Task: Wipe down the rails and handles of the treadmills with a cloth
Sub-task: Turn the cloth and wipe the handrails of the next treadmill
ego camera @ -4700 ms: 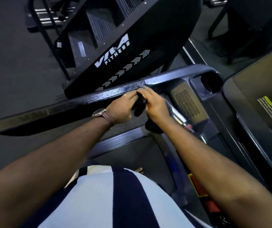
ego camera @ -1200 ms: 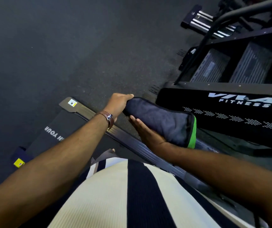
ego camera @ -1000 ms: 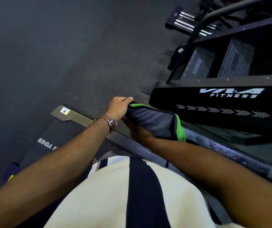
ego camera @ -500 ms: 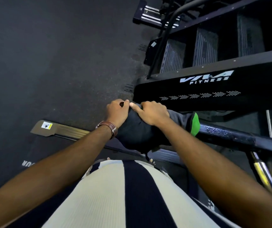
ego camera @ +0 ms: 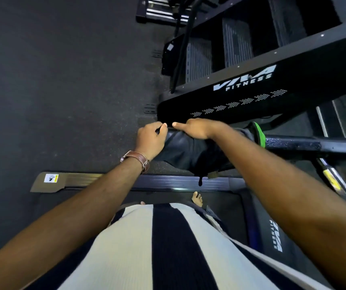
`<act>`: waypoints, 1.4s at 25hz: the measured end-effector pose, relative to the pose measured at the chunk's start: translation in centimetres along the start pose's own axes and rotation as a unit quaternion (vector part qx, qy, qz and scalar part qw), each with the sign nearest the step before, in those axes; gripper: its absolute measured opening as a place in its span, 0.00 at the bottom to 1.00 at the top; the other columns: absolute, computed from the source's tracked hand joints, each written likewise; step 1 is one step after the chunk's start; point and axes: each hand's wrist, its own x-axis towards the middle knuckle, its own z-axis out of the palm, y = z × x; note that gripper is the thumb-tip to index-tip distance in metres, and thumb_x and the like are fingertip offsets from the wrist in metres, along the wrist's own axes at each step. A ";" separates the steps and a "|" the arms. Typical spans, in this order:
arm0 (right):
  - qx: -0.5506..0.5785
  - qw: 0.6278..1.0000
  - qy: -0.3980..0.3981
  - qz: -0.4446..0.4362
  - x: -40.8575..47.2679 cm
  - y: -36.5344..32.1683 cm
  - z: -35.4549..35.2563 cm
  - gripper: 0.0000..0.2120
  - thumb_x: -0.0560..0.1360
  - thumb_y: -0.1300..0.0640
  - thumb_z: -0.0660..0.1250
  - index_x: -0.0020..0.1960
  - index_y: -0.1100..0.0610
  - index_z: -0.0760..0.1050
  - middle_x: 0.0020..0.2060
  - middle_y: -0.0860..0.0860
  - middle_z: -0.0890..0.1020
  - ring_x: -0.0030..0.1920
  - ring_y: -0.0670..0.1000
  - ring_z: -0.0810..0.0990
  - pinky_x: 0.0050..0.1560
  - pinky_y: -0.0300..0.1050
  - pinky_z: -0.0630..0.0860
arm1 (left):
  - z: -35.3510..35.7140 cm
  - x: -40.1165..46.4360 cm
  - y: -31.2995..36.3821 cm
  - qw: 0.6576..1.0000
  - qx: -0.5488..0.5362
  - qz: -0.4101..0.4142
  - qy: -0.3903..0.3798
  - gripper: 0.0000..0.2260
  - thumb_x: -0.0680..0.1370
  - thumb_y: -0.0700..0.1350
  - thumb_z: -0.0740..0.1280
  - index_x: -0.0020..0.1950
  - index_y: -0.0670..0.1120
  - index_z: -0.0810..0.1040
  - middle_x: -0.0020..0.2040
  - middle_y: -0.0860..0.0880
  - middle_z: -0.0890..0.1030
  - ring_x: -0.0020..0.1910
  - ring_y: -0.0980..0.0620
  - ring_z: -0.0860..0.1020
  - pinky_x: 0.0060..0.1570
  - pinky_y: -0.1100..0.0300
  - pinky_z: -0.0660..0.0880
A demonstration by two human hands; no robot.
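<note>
Dark cloth [ego camera: 188,151], green edge; black rail [ego camera: 314,144]

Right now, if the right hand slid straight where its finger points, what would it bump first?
Probably the left hand: the right hand points a finger along the cloth straight at it, a small gap away.

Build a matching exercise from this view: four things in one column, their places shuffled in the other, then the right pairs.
Things
1. cloth
2. watch
3. sticker
4. bare foot

Places
A. on the treadmill's belt
B. draped over the rail
C. on the left wrist
D. at the end of the treadmill's side strip

Pairs: 1-B, 2-C, 3-D, 4-A.
</note>
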 end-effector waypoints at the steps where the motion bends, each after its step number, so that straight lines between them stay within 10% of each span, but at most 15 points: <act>1: -0.074 0.987 0.135 -0.039 -1.7 1.5 1.2 0.29 0.78 0.32 0.47 0.52 0.50 0.78 0.52 0.52 0.82 0.54 0.56 0.80 0.50 0.52 0.72 | -0.2 0.3 0.2 0.998 0.038 0.043 -0.016 0.17 0.79 0.48 0.60 0.31 0.45 0.70 0.28 0.46 0.73 0.31 0.42 0.73 0.31 0.54 0.65; 5: -0.151 0.840 0.521 -0.020 -6.5 6.6 8.5 0.21 0.81 0.44 0.55 0.66 0.55 0.75 0.65 0.54 0.77 0.66 0.56 0.74 0.66 0.56 0.63 | -0.5 1.7 2.2 0.966 0.172 0.146 -0.123 0.17 0.79 0.49 0.56 0.31 0.47 0.68 0.34 0.42 0.77 0.37 0.37 0.76 0.33 0.54 0.67; 8: 0.228 0.735 0.623 0.142 -3.8 2.7 11.2 0.30 0.79 0.45 0.54 0.77 0.58 0.61 0.78 0.60 0.53 0.78 0.58 0.51 0.75 0.58 0.45 | 1.2 2.3 4.4 0.936 0.218 0.195 -0.197 0.15 0.81 0.51 0.53 0.35 0.49 0.66 0.43 0.38 0.80 0.44 0.34 0.77 0.38 0.53 0.66; 12: 0.597 0.456 0.643 0.151 -1.2 2.5 9.6 0.35 0.80 0.44 0.54 0.80 0.54 0.44 0.79 0.53 0.39 0.78 0.47 0.40 0.74 0.36 0.39 | 3.2 2.9 5.5 0.916 0.246 0.223 -0.224 0.17 0.81 0.53 0.51 0.35 0.49 0.65 0.47 0.36 0.80 0.47 0.32 0.76 0.41 0.51 0.66; 15: 0.819 0.192 0.526 0.123 -0.9 6.9 7.5 0.35 0.79 0.36 0.53 0.80 0.50 0.49 0.79 0.47 0.49 0.78 0.47 0.51 0.78 0.49 0.47 | 3.6 3.0 5.1 0.905 0.271 0.255 -0.205 0.18 0.81 0.54 0.50 0.37 0.48 0.69 0.48 0.37 0.81 0.48 0.33 0.76 0.43 0.49 0.69; 16: 0.844 0.166 0.498 0.107 -1.1 6.6 7.5 0.37 0.77 0.32 0.54 0.80 0.48 0.50 0.79 0.46 0.51 0.77 0.47 0.53 0.78 0.51 0.48 | 3.6 2.8 5.1 0.902 0.278 0.262 -0.199 0.18 0.82 0.53 0.50 0.38 0.47 0.71 0.48 0.37 0.81 0.48 0.33 0.76 0.44 0.48 0.70; 18: 0.793 0.273 0.533 0.113 -1.2 3.6 8.5 0.45 0.72 0.26 0.53 0.80 0.48 0.45 0.79 0.44 0.46 0.77 0.43 0.46 0.77 0.47 0.42 | 3.9 2.8 5.5 0.903 0.284 0.257 -0.197 0.20 0.81 0.53 0.50 0.40 0.45 0.74 0.48 0.37 0.81 0.49 0.33 0.76 0.45 0.48 0.70; 21: 0.535 0.569 0.613 0.120 -0.7 -1.5 11.8 0.47 0.73 0.26 0.49 0.78 0.53 0.35 0.77 0.50 0.35 0.76 0.47 0.32 0.75 0.47 0.34 | 3.8 2.7 5.6 0.911 0.275 0.242 -0.191 0.20 0.81 0.54 0.51 0.34 0.46 0.70 0.46 0.38 0.81 0.47 0.35 0.77 0.41 0.50 0.68; 24: 0.215 0.757 0.602 0.135 -3.0 2.1 13.2 0.43 0.77 0.34 0.52 0.79 0.62 0.45 0.77 0.55 0.42 0.77 0.60 0.37 0.75 0.61 0.38 | 3.5 2.2 5.6 0.916 0.267 0.240 -0.179 0.20 0.81 0.54 0.51 0.32 0.47 0.67 0.44 0.39 0.81 0.46 0.35 0.77 0.40 0.51 0.68; 27: -0.066 0.822 0.565 0.041 -6.8 9.2 10.9 0.34 0.77 0.37 0.55 0.74 0.59 0.66 0.75 0.54 0.64 0.77 0.57 0.58 0.74 0.66 0.48 | 3.6 1.9 5.6 0.919 0.268 0.230 -0.174 0.20 0.81 0.54 0.51 0.35 0.46 0.71 0.45 0.38 0.81 0.45 0.35 0.77 0.40 0.51 0.68; 29: -0.048 0.820 0.560 0.109 -7.5 11.3 7.2 0.26 0.78 0.38 0.52 0.58 0.54 0.79 0.60 0.52 0.81 0.67 0.54 0.72 0.73 0.62 0.55 | 3.9 2.0 5.7 0.922 0.275 0.218 -0.167 0.20 0.80 0.54 0.51 0.37 0.45 0.74 0.46 0.37 0.80 0.45 0.34 0.77 0.41 0.51 0.69; 32: -0.088 0.843 0.515 0.125 -6.9 9.5 4.2 0.26 0.80 0.38 0.48 0.41 0.51 0.77 0.42 0.48 0.82 0.50 0.53 0.78 0.65 0.55 0.65 | 4.8 2.1 6.6 0.929 0.285 0.177 -0.155 0.21 0.78 0.54 0.52 0.45 0.42 0.79 0.50 0.34 0.79 0.48 0.32 0.77 0.45 0.49 0.72; 35: -0.188 0.896 0.399 -0.043 -9.2 12.4 3.4 0.22 0.81 0.39 0.47 0.51 0.51 0.76 0.48 0.49 0.82 0.52 0.53 0.78 0.57 0.52 0.69 | 6.4 2.1 8.7 0.923 0.267 0.191 -0.201 0.19 0.78 0.54 0.52 0.48 0.43 0.78 0.52 0.35 0.79 0.51 0.33 0.77 0.47 0.49 0.73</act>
